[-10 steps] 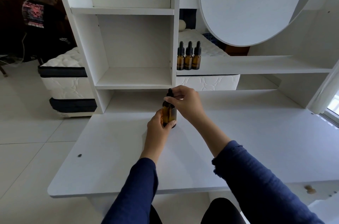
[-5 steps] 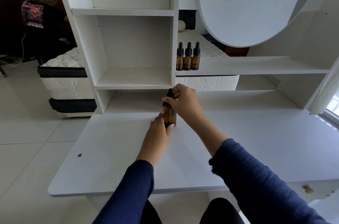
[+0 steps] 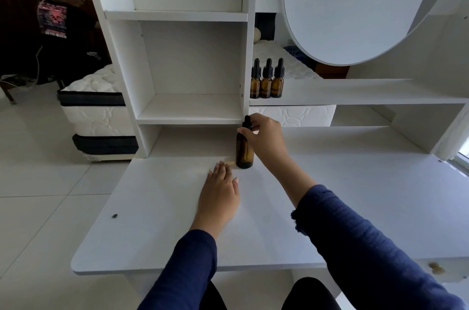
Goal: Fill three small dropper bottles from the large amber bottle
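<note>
So the big bottle is standing upright on the desk, about dead center along the back edge, right under the shelf unit's divider. Right hand comes in from 4 o'clock and its fingertips are pinching the black dropper cap, which is still on.

Main change from a second ago: the left hand was wrapped around the glass and has now let go. It's flat on the desk at roughly 7 o'clock of the big bottle, fingers straight and together, tips just short of the base.

The glass is dark, so I honestly can't tell how full it is.

The three small bottles sit up at 12 to 1 o'clock on the long shelf, in a tight row touching each other, caps on, same place as before. Can't tell their fill level either. The cubby at 11 o'clock is bare white board.
</note>
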### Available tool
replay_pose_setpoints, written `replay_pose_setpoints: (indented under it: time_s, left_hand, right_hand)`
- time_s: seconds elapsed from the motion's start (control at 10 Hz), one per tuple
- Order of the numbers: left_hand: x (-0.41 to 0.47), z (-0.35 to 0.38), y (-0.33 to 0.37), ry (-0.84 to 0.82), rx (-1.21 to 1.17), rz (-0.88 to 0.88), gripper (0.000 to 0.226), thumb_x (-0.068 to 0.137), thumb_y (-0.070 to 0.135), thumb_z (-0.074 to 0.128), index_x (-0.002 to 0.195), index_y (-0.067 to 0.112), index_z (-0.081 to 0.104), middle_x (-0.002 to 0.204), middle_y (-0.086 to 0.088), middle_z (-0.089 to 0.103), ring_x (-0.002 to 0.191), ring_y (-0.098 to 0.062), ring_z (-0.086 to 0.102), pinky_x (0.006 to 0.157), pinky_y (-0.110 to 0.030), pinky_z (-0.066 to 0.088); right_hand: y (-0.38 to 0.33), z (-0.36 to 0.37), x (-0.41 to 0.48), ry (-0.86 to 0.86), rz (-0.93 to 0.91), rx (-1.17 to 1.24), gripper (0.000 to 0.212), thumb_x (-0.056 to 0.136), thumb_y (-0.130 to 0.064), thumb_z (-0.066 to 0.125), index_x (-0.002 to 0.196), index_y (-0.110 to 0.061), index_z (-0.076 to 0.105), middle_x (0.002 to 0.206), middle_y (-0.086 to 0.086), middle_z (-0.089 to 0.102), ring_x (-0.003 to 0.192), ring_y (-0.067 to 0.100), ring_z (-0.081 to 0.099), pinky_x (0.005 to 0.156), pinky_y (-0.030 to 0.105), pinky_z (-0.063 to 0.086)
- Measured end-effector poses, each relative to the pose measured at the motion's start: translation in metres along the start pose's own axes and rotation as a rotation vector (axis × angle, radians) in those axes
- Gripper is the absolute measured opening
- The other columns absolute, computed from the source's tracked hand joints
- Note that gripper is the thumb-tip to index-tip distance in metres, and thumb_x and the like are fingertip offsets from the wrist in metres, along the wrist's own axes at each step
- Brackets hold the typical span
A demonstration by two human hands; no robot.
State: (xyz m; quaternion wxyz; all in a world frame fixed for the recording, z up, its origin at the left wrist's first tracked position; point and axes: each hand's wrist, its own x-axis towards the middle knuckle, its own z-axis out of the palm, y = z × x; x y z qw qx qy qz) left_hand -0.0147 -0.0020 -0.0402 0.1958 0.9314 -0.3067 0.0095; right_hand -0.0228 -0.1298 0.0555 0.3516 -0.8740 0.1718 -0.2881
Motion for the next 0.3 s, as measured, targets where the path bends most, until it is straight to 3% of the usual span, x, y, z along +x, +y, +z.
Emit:
replay_pose_setpoints:
  time_s: [0.2,0.3]
  left_hand:
    - [0.000,-0.001,-0.001,-0.005,-0.015,0.013,0.050,0.103,0.026,0.017,0.148,0.006,0.015,0.158,-0.009,0.011,0.147,-0.019,0.005,0.117,-0.028,-0.001]
    - [0.000,-0.003,0.001,0.009,-0.046,0.003,0.050,0.102,0.027,0.017,0.148,0.007,0.014,0.159,-0.009,0.010,0.147,-0.018,0.004,0.117,-0.027,-0.003]
  right_hand:
    - [0.003,0.005,-0.001,-0.003,-0.018,-0.004,0.030,0.086,-0.030,0.063,0.110,-0.013,0.059,0.106,0.008,0.064,0.096,0.024,0.060,0.081,0.040,0.056]
    - [0.002,0.001,-0.013,0.031,-0.030,0.055,0.038,0.089,-0.030,0.058,0.123,-0.016,0.050,0.119,0.005,0.058,0.108,0.019,0.055,0.087,0.034,0.052]
